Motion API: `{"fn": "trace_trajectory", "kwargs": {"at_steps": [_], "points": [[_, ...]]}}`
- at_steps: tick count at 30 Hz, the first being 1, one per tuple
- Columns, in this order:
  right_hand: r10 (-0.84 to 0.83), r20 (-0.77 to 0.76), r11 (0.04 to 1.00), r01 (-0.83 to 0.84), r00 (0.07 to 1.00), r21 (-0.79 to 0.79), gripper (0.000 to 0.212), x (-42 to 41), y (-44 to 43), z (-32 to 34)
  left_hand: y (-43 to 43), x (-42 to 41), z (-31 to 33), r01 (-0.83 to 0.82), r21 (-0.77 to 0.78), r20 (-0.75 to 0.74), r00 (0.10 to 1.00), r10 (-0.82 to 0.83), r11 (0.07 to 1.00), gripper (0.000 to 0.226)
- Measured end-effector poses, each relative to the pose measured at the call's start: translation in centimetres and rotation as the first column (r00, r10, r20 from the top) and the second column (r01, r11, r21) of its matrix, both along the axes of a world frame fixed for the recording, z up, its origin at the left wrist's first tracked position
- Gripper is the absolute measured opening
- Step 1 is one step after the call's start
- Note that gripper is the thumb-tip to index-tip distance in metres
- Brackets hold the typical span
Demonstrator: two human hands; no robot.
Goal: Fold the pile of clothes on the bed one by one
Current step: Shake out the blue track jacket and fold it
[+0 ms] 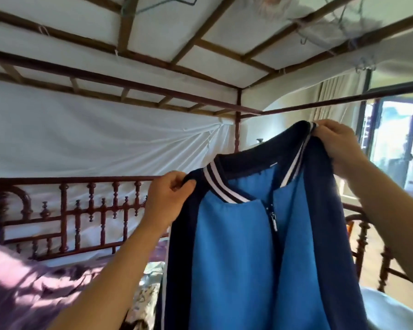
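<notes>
Light-blue zip jacket with navy sleeves (236, 258) hangs raised | left hand (168, 196) grasps one shoulder; right hand (336, 144) pinches the striped collar (293, 163)

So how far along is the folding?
Done: no folded clothes are in view. In hand: the jacket, held up unfolded, with the left hand and right hand gripping its shoulders. To do: fold it, then at least the patterned cloth on the bed.
</notes>
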State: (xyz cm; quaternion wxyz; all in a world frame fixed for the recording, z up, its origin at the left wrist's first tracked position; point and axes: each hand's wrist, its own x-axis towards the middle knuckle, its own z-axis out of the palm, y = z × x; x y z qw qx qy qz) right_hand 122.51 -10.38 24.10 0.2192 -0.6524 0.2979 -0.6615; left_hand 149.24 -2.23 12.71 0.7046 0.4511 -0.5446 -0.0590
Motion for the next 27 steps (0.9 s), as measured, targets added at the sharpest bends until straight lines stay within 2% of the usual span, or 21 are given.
{"fn": "trace_trajectory", "kwargs": {"at_steps": [3,7,10,14,18,20,22,24,27], "points": [[0.042,0.081,0.999,-0.040,0.996,-0.023,0.020,0.5,0.2,0.9,1.9,0.3,3.8,-0.055,-0.133,0.035,0.998,0.060,0.990,0.021],[0.122,0.123,0.991,-0.114,0.985,-0.071,0.021,2.2,-0.1,2.0,3.8,2.1,7.8,-0.133,-0.213,0.050,0.988,0.147,0.968,0.020],[0.170,0.097,0.985,-0.165,0.981,-0.059,0.020,3.9,-1.1,1.1,4.7,3.8,8.4,-0.205,-0.192,0.073,0.972,0.222,0.960,0.021],[0.262,0.051,0.964,-0.263,0.964,0.028,0.023,7.1,-2.7,-2.5,6.2,5.9,6.0,-0.258,-0.094,0.079,0.961,0.266,0.962,0.021],[0.385,-0.085,0.914,-0.367,0.919,0.173,0.024,11.0,-3.9,-10.0,8.0,9.6,-1.2,-0.302,0.108,0.019,0.953,0.302,0.947,0.020],[0.489,-0.152,0.853,-0.435,0.859,0.288,0.024,12.8,-3.8,-15.5,9.0,11.5,-6.6,-0.308,0.233,-0.028,0.946,0.324,0.922,0.016],[0.571,-0.171,0.774,-0.458,0.803,0.436,0.021,14.3,-3.5,-21.8,10.2,12.6,-12.7,-0.328,0.362,-0.075,0.923,0.378,0.873,0.024],[0.611,-0.223,0.724,-0.423,0.760,0.545,0.023,15.6,-3.2,-28.5,11.5,13.1,-19.2,-0.322,0.485,-0.109,0.900,0.422,0.813,0.029],[0.661,-0.348,0.665,-0.303,0.665,0.683,0.033,17.0,-3.0,-37.6,13.2,13.6,-28.2,-0.286,0.680,-0.096,0.877,0.470,0.674,0.040]]}}
